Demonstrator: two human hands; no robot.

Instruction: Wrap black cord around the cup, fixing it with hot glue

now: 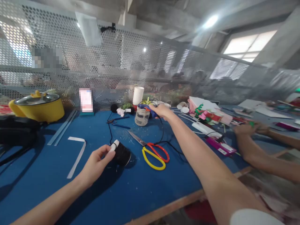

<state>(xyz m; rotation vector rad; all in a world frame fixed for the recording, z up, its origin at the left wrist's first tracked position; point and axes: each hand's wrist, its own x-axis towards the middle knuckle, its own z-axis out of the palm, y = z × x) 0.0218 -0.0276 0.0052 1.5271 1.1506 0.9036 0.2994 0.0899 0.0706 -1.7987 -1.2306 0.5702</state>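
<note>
Blue table [150,186]: work partway, I judge from my remote view; black cord [110,129] crosses the white piece [114,146], white strip [79,156] lies apart, what remains I cannot tell. Black roll [123,154]: one, cylindrical, pale-rimmed, between left hand [99,159] and scissors [144,144]. Left grip: narrow, pinching white piece. Right hand [162,112]: closed around blue glue gun [153,114], beside jar [142,117].
</note>
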